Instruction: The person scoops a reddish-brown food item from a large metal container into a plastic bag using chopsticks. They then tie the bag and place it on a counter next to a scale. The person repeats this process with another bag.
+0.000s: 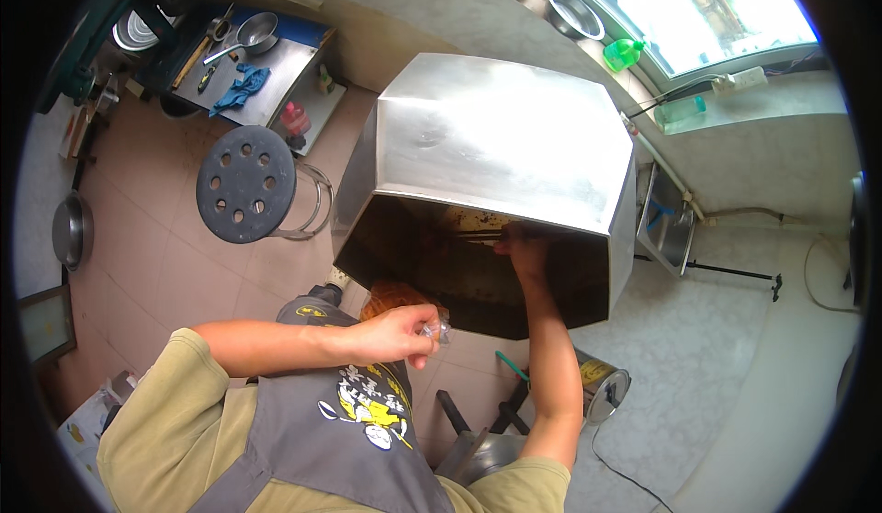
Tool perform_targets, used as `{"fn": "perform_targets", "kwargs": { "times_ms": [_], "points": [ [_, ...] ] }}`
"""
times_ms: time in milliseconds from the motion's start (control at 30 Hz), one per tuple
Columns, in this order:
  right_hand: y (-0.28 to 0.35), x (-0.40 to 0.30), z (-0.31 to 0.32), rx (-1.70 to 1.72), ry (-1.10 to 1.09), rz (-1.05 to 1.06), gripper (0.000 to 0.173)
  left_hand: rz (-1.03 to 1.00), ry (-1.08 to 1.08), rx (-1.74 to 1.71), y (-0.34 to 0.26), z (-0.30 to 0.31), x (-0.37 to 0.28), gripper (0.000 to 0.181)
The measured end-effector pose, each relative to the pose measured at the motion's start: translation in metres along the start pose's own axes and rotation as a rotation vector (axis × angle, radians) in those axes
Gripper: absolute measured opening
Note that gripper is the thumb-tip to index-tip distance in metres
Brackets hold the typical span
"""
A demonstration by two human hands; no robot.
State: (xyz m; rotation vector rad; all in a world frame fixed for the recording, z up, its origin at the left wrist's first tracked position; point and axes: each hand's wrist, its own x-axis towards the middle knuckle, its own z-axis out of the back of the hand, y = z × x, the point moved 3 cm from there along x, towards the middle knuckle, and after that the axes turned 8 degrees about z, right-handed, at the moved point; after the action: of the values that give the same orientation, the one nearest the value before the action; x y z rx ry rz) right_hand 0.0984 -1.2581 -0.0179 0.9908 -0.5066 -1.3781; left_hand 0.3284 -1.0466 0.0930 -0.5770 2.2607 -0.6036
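My left hand (396, 334) grips the gathered top of a clear plastic bag (393, 298) with orange-brown contents, in front of the dark opening of a faceted stainless-steel housing (496, 141). Inside that opening, my right hand (527, 246) is closed around thin dark sticks, perhaps chopsticks (475, 235), which point left. Behind the sticks a pale, brown-spotted surface (475, 218) shows. Shadow hides their far ends and much of the interior. The bag's lower part is partly covered by my left hand and forearm.
A round black stool (246, 184) stands to the left, near a metal-topped table (275, 82) bearing a ladle (257, 33) and a blue cloth (241, 89). Below my right arm are a large tin (606, 390) and a cord. A steel sink (665, 220) lies right of the housing.
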Motion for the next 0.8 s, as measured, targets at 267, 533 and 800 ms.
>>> {"fn": "perform_targets", "kwargs": {
  "times_ms": [267,533,800],
  "points": [
    [0.006,-0.026,0.01,0.286,-0.115,-0.203,0.028,-0.001,0.002,0.154,-0.007,0.001,-0.012,0.01],
    [-0.002,-0.074,0.014,0.456,-0.279,-0.174,0.019,-0.071,0.018,0.307,-0.015,0.009,-0.019,0.014],
    [0.024,-0.119,0.018,0.438,-0.399,-0.342,0.019,-0.091,0.093,0.183,-0.008,0.021,-0.02,0.015]
  ]
}}
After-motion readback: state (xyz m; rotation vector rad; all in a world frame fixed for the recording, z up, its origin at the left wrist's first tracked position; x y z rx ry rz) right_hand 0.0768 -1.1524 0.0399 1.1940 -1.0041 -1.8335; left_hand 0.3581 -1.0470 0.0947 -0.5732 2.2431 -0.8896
